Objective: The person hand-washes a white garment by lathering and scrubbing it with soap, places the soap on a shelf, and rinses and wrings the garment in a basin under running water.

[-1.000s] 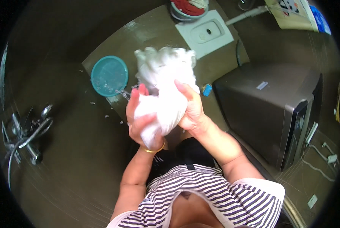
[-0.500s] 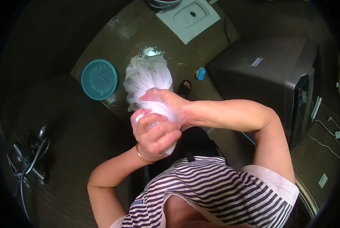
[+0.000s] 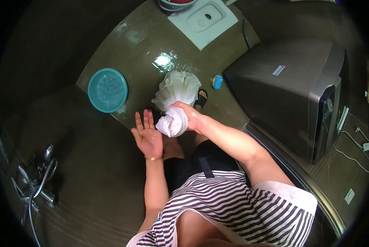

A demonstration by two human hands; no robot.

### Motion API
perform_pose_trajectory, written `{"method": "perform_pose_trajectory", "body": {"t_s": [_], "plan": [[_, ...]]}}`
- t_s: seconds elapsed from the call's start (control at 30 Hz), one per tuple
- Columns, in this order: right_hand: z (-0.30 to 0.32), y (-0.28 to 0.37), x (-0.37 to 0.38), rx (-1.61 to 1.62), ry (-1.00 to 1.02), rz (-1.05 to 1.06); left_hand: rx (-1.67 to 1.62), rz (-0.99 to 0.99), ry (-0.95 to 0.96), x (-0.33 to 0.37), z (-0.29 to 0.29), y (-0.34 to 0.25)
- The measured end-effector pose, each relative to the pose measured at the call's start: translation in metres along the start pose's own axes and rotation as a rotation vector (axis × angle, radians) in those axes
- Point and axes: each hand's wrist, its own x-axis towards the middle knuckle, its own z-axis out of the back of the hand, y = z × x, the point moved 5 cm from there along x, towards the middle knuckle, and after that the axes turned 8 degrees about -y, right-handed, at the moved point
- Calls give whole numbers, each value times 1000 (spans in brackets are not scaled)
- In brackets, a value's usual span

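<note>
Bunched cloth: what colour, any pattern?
The bunched cloth is white, with no visible pattern; it shows best in the head view.

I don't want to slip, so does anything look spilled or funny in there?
Maybe spilled water: the floor has a bright, rippled shine just beyond the white cloth in the right hand, so it looks wet. A pale smear shows beside the teal basin.

The cloth point(image 3: 178, 87) is white. Left of the cloth, the basin point(image 3: 107, 90) is teal; beyond it, the toilet point(image 3: 197, 38) white; right of it, the washing machine point(image 3: 279, 94) dark grey; below it, the shorts point(image 3: 183, 172) black, the shirt point(image 3: 219, 197) striped dark and white.
</note>
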Motion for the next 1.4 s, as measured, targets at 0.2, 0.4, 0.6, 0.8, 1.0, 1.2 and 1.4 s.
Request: {"method": "perform_pose_trajectory", "body": {"t_s": [0.2,0.4,0.6,0.8,1.0,1.2,1.4], "plan": [[30,-23,16,-323,-337,308,268,413,-251,36,58,52],[33,11,8,-1434,-634,516,202,822,-63,29,44,64],[10,18,-6,-1739,-380,436,54,846,-33,7,39,78],[52,42,-14,-310,-29,481,-789,681,83,-1,-6,62],[28,-49,23,367,160,-68,-1149,607,95,-41,-34,55],[-90,-15,-7,368,522,298,-1120,767,163,-82,-47,36],[-75,-9,-10,1,323,95,-194,737,108,-78,-27,11]]}}
